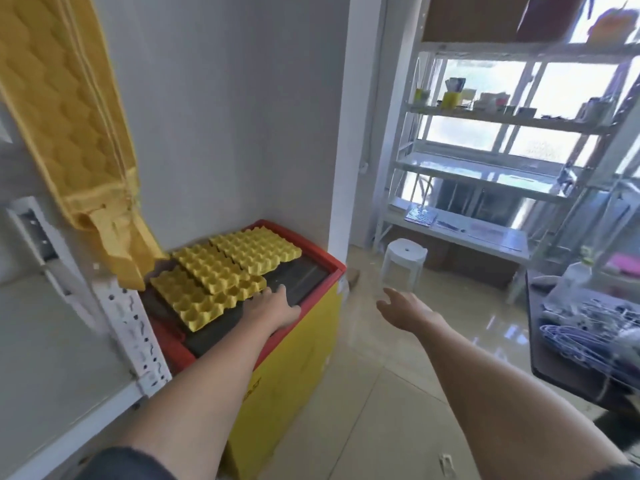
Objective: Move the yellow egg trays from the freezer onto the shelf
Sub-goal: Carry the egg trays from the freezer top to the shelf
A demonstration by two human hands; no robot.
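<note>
1. the left hand [273, 304] is open and holds nothing; its fingers touch or almost touch the edge of the nearest yellow egg tray [197, 299].
2. the right hand [403, 306] is also open and empty, in the air well to the right of the freezer [294, 358].
3. three trays lie on the freezer lid, overlapping, just ahead of the left grip.
4. advice: slide the fingers under the near edge, bring the right hand to the opposite edge, and lift flat.
5. the shelf [62, 358] is left of the left arm.
</note>
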